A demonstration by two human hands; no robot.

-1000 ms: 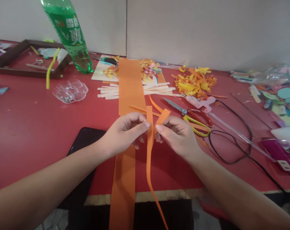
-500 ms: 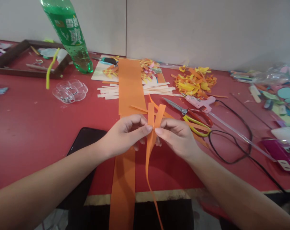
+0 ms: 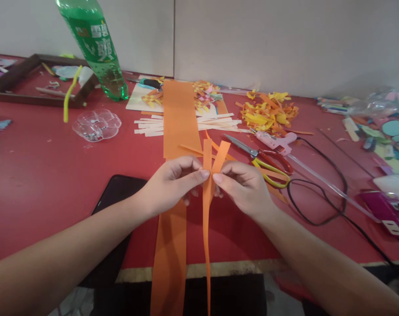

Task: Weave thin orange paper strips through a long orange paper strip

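Between my hands hangs a narrow orange paper strip (image 3: 206,219), its upper end parted into two flaps in a V. My left hand (image 3: 182,177) pinches the left flap between thumb and fingers. The right flap is pinched by my right hand (image 3: 242,184). Below the fingers the strip trails past the table edge. Behind it lie a wide orange paper band (image 3: 181,118) and thin loose orange strips. A second length of orange paper (image 3: 169,245) runs under my left hand and over the edge.
Scissors (image 3: 265,160) and a pink glue gun (image 3: 278,141) with its cord lie right. Beyond are yellow-orange paper scraps (image 3: 268,114) and cream strips (image 3: 149,125). On the left are a black phone (image 3: 116,193), a clear dish (image 3: 97,125), a green bottle (image 3: 97,48) and a wooden frame (image 3: 31,98).
The right flap has tilted further outward, so the V at the top is wider. The strip's hanging tail has swung left and now falls straighter. Both hands keep their pinch.
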